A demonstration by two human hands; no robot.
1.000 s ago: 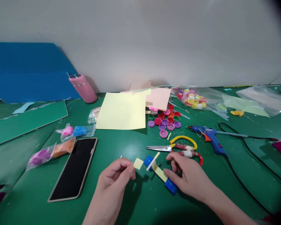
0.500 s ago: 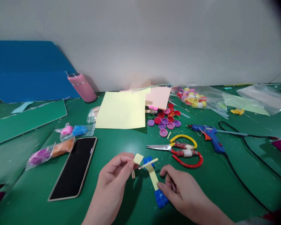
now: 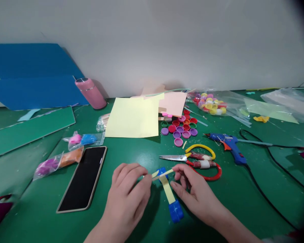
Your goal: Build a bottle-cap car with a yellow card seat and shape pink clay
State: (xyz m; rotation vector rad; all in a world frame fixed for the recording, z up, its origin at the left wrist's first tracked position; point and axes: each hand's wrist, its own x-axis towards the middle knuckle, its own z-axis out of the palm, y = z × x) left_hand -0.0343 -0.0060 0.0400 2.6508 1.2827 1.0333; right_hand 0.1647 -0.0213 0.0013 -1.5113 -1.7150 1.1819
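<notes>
My left hand is closed, its fingertips pinching a small piece of pale yellow paper. A narrow pale stick lies across the upper of two blue plastic pieces, its left end by my left fingertips. Those two pieces, the upper one and the lower one, are joined by a pale yellow strip. My right hand has its index fingertip at the stick's right end. Its thumb stands apart, beside the yellow strip, and the other fingers are loosely curled.
Scissors with yellow and red handles lie beyond my right hand. A blue glue gun with its cord is at right. Bottle caps and yellow paper lie behind. A phone and clay packets are at left.
My left hand has turned over, its back now up, covering most of the small paper. My right hand has moved up from the lower blue piece to the stick's right end.
</notes>
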